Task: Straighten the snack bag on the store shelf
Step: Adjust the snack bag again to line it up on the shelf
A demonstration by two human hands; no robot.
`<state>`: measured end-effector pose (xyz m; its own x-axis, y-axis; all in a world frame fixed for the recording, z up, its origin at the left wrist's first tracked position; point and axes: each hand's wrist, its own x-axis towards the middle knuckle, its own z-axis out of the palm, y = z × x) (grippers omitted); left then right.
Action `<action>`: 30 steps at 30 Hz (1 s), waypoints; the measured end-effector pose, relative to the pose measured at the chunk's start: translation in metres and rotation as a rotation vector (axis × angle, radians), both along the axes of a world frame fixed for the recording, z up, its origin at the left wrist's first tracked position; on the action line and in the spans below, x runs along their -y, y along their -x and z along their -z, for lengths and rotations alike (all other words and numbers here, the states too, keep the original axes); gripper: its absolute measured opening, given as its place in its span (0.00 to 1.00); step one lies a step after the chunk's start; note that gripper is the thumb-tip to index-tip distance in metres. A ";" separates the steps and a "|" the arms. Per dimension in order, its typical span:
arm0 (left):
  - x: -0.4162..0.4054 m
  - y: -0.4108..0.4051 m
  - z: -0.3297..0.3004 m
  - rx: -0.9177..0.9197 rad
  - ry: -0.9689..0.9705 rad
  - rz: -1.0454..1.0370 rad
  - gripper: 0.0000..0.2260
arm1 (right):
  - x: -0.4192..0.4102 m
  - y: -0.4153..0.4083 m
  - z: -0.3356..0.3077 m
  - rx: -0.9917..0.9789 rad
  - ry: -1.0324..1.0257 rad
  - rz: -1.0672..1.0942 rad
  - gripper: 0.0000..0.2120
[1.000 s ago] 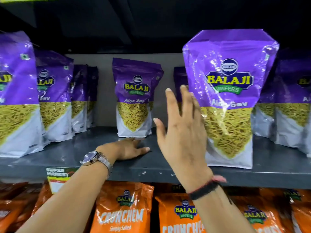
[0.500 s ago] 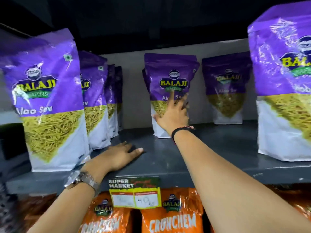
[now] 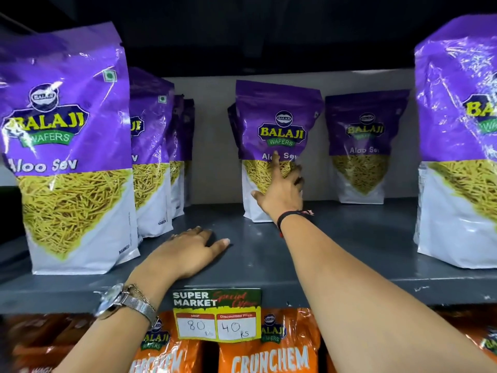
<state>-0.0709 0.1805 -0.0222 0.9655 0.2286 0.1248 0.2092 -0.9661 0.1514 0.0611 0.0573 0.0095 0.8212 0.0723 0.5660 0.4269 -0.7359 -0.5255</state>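
While a second ago the right hand was near the front bag, it now lies open against the tilted snack bag at the shelf back, ready to straighten it.

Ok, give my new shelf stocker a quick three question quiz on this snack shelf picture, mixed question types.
1. True or false: the left hand is gripping a bag.
2. Which bag does the right hand touch? A) the near left one B) the middle Aloo Sev bag at the back C) an orange Crunchem bag
3. Fill in: the price tag shows a discounted price of ___ rupees.

Key: 1 false, it lies flat on the shelf. 2 B. 3 40.
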 end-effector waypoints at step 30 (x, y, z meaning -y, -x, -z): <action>0.003 0.008 -0.004 -0.005 0.044 -0.014 0.28 | 0.034 0.055 -0.004 0.059 0.115 0.022 0.38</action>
<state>-0.0785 0.1775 -0.0184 0.9627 0.2474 0.1095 0.2236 -0.9554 0.1929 0.0060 0.0231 0.0134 0.7886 0.1216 0.6028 0.4379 -0.7992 -0.4117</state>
